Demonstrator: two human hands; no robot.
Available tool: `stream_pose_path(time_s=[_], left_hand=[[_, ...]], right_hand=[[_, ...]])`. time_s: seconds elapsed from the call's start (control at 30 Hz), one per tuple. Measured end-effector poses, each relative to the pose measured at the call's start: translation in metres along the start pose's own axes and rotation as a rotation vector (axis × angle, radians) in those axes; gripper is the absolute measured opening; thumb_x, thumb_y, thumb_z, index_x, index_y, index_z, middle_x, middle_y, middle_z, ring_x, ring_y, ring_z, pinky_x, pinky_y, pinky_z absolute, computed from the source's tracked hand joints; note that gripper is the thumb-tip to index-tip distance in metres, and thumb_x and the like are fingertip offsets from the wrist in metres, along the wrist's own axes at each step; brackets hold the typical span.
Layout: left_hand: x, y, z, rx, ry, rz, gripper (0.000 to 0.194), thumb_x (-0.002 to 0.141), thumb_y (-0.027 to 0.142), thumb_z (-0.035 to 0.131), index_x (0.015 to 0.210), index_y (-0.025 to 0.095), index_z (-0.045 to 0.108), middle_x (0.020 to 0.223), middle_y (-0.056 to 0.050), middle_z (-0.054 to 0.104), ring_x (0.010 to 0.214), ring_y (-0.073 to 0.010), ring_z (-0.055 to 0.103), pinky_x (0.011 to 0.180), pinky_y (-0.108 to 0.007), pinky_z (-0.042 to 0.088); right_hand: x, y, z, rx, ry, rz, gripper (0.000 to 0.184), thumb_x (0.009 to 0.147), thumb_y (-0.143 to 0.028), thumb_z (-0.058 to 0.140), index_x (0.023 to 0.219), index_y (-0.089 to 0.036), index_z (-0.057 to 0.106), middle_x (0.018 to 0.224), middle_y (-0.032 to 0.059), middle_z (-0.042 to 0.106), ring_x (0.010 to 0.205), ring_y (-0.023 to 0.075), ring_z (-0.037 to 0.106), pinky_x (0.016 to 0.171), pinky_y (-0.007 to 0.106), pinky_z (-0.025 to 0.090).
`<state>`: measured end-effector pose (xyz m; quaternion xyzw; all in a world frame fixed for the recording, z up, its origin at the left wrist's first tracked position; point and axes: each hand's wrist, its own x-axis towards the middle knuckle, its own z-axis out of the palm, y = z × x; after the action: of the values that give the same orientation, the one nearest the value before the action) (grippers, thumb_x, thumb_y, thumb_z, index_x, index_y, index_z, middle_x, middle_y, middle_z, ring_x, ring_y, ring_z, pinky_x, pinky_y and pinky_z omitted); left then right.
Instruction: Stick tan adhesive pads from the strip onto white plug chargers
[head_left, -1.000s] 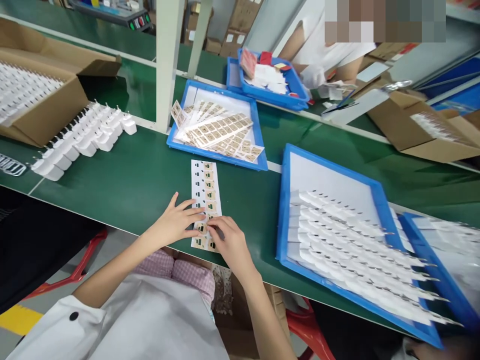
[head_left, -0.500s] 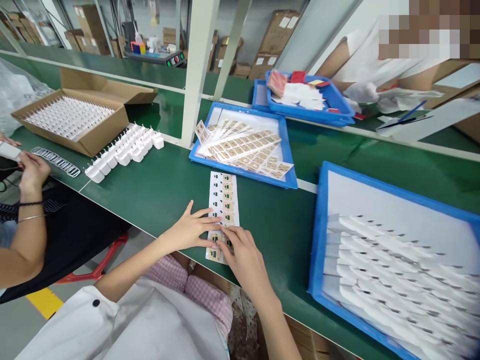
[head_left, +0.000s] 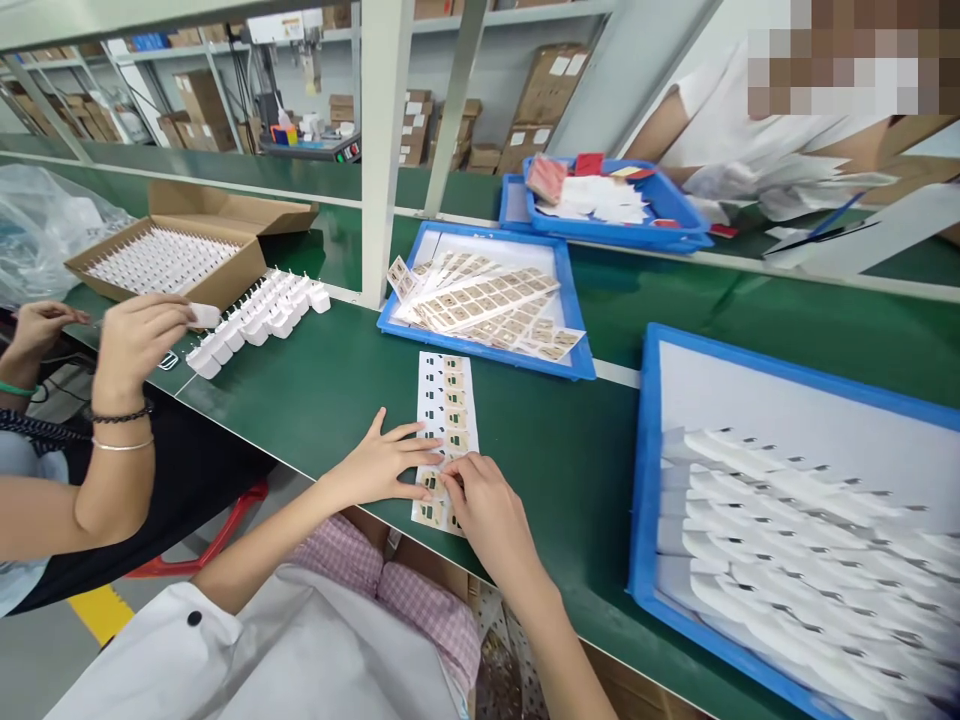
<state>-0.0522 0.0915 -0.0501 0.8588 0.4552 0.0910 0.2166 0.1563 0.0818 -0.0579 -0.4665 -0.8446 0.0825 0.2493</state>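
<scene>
A white sheet of tan stickers [head_left: 454, 400] lies on the green table in front of me, with dark cut-out shapes showing down its left column. My left hand [head_left: 382, 460] rests on the sheet's left side, fingers spread. Over the lower right part of the sheet, my right hand [head_left: 480, 495] has its thumb and forefinger pinched together at a sticker's edge. Whatever sits between those fingertips is too small to make out. Behind the sheet, a blue tray [head_left: 487, 355] holds a loose pile of similar sticker sheets.
On the right, a large blue tray [head_left: 640, 480] holds rows of white plug adapters. More adapters [head_left: 255, 320] stand in rows at the left, near an open carton [head_left: 120, 285]. A co-worker's hand [head_left: 142, 340] holds a white adapter there. A post [head_left: 382, 150] rises behind the table.
The view has swung left and up. My right fingers have drawn into a tighter pinch over the sheet, while my left hand stays spread on it. A co-worker's hand with an adapter has come in from the left.
</scene>
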Motion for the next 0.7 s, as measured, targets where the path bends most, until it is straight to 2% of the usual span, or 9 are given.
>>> stream_pose_path(time_s=[0.17, 0.3, 0.37, 0.43, 0.53, 0.57, 0.63, 0.7], left_hand=[[0.000, -0.002, -0.001, 0.011, -0.005, 0.008, 0.059, 0.092, 0.061, 0.065, 0.144, 0.033, 0.061, 0.159, -0.006, 0.054, 0.158, -0.0313, 0.038, 0.127, -0.076, 0.002], [-0.001, 0.000, 0.002, 0.011, -0.009, 0.018, 0.064, 0.090, 0.063, 0.066, 0.146, 0.033, 0.058, 0.160, -0.008, 0.053, 0.158, -0.0320, 0.037, 0.127, -0.076, 0.000], [0.000, 0.002, 0.003, 0.022, -0.022, 0.032, 0.068, 0.089, 0.064, 0.067, 0.149, 0.032, 0.056, 0.161, -0.009, 0.052, 0.159, -0.0332, 0.035, 0.126, -0.077, 0.001], [0.003, -0.001, -0.002, 0.048, -0.045, 0.065, 0.070, 0.089, 0.063, 0.068, 0.150, 0.031, 0.054, 0.162, -0.009, 0.050, 0.160, -0.0347, 0.032, 0.125, -0.079, 0.004], [0.015, -0.019, -0.035, 0.119, 0.031, 0.046, 0.067, 0.088, 0.059, 0.072, 0.148, 0.033, 0.057, 0.163, -0.007, 0.049, 0.161, -0.0374, 0.029, 0.125, -0.080, 0.008], [0.022, -0.029, -0.053, 0.147, 0.118, -0.014, 0.065, 0.087, 0.057, 0.075, 0.146, 0.033, 0.059, 0.162, -0.007, 0.051, 0.159, -0.0375, 0.032, 0.126, -0.078, 0.012], [0.036, -0.051, -0.092, 0.180, 0.259, -0.132, 0.053, 0.095, 0.043, 0.070, 0.144, 0.026, 0.061, 0.164, -0.013, 0.047, 0.157, -0.0416, 0.032, 0.123, -0.081, 0.012], [0.049, -0.069, -0.128, 0.182, 0.361, -0.220, 0.044, 0.098, 0.037, 0.066, 0.139, 0.020, 0.062, 0.157, -0.017, 0.053, 0.147, -0.0379, 0.047, 0.122, -0.072, 0.031]], right_hand=[[-0.008, -0.003, -0.006, -0.041, 0.008, -0.109, 0.031, 0.106, -0.021, 0.040, 0.080, -0.023, 0.056, 0.079, 0.0071, 0.063, 0.074, 0.0225, 0.059, 0.059, 0.033, 0.044], [-0.015, -0.001, -0.021, -0.108, 0.015, -0.268, 0.030, 0.105, -0.014, 0.042, 0.080, -0.022, 0.059, 0.078, 0.0065, 0.063, 0.071, 0.0218, 0.057, 0.064, 0.035, 0.047], [-0.019, 0.002, -0.031, -0.113, 0.066, -0.303, 0.029, 0.104, -0.013, 0.044, 0.081, -0.021, 0.059, 0.077, 0.0058, 0.063, 0.070, 0.0208, 0.057, 0.063, 0.034, 0.047], [-0.025, 0.008, -0.038, -0.034, 0.173, -0.263, 0.023, 0.104, -0.014, 0.048, 0.085, -0.021, 0.060, 0.079, 0.0051, 0.064, 0.072, 0.0197, 0.059, 0.064, 0.032, 0.049], [-0.035, 0.017, -0.037, 0.206, 0.392, -0.086, 0.012, 0.101, -0.017, 0.058, 0.091, -0.022, 0.062, 0.081, 0.0029, 0.065, 0.072, 0.0171, 0.063, 0.065, 0.030, 0.051], [-0.038, 0.019, -0.033, 0.298, 0.444, 0.000, 0.011, 0.099, -0.019, 0.061, 0.090, -0.022, 0.064, 0.080, 0.0021, 0.065, 0.070, 0.0164, 0.063, 0.064, 0.029, 0.051], [-0.041, 0.022, -0.024, 0.461, 0.490, 0.160, 0.015, 0.098, -0.025, 0.064, 0.083, -0.022, 0.065, 0.076, 0.0013, 0.065, 0.066, 0.0159, 0.062, 0.060, 0.028, 0.050], [-0.042, 0.023, -0.016, 0.557, 0.487, 0.254, 0.023, 0.097, -0.033, 0.065, 0.078, -0.021, 0.066, 0.075, 0.0020, 0.065, 0.066, 0.0168, 0.063, 0.059, 0.028, 0.051]])
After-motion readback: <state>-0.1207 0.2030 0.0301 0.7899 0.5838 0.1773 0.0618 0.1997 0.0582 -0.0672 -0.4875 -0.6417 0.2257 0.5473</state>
